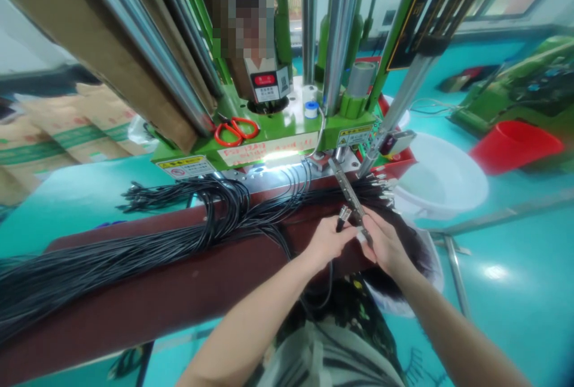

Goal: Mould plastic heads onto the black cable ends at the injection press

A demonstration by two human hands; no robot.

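Near the right end of the brown table (215,273), my left hand (329,240) pinches a black cable end with silvery connectors (343,215) that point upward. Beside it, my right hand (381,242) is closed round the lower end of a long metal bar (347,191), which slants up and left toward the machine. The fingertips of both hands are close together. A large bundle of black cables (112,261) lies along the table, and its connector ends (383,186) fan out behind my right hand. A loose cable hangs below my left hand.
A green machine (291,130) with steel columns stands behind the table, with red-handled scissors (236,131) and a blue-and-white spool (311,109) on it. To the right are a white tub (442,171), a red bucket (515,146) and a lined bin (433,261).
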